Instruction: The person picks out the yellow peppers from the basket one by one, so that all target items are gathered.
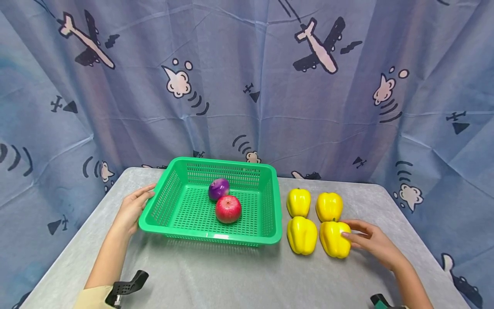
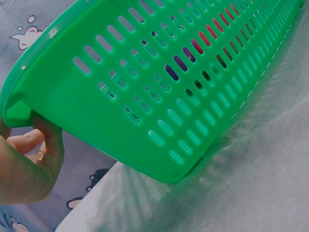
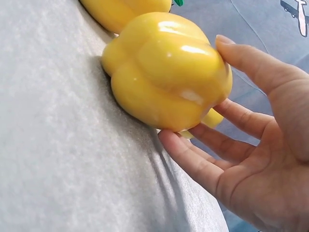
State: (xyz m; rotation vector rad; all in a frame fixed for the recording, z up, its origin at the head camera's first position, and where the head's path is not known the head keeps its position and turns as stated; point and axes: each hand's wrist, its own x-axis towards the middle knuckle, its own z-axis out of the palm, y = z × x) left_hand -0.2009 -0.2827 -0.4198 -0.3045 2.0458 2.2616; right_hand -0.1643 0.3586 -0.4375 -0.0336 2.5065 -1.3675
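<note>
My left hand holds the left end of a green plastic basket, its fingers curled under the rim in the left wrist view. Inside the basket lie a purple onion and a round red fruit, side by side. On the right, my right hand grips the front right yellow bell pepper. In the right wrist view the thumb presses one side of this pepper, and the other fingers reach round its opposite side.
Three other yellow bell peppers stand close by: one front left, one back left and one back right. They sit just right of the basket on a grey-covered table. A blue curtain with printed airplanes hangs behind.
</note>
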